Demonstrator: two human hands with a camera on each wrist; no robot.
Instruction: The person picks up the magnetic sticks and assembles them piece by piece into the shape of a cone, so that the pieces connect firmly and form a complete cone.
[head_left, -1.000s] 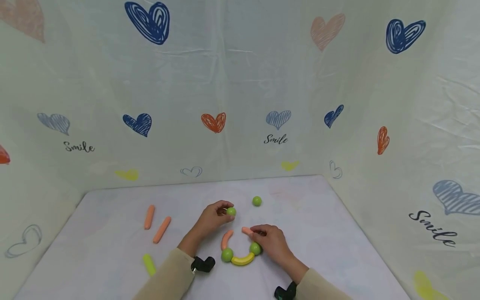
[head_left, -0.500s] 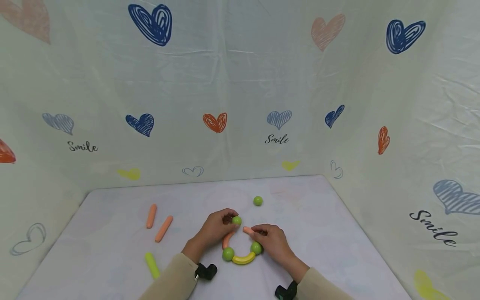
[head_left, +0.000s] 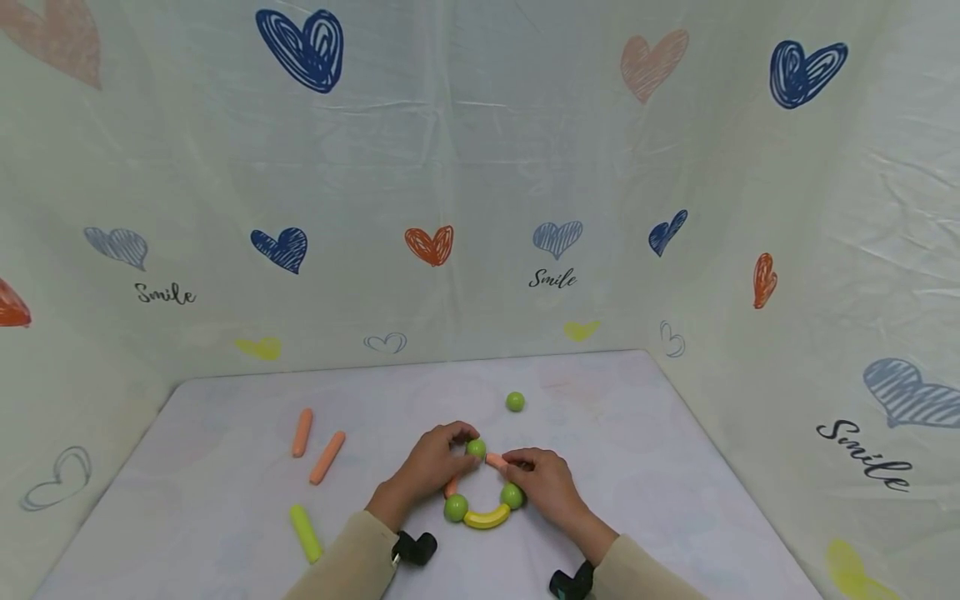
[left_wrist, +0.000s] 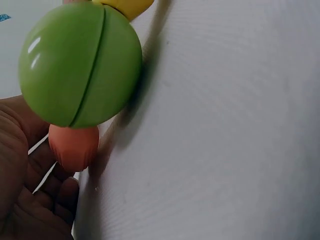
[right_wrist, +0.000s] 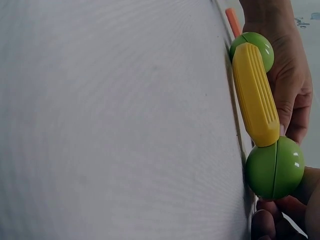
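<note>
One green ball (head_left: pixel 476 448), seemingly pinched by left hand (head_left: pixel 435 458), head view only.

3 rods (head_left: pixel 327 457) lie left of the joined pieces (head_left: pixel 487 519), 1 ball (head_left: pixel 515 402) behind.

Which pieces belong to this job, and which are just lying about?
In the job:
held green ball
held orange piece
partly hidden orange piece
yellow piece
two nearer green balls

Apparently lying about:
far green ball
two orange sticks
lime stick
</note>
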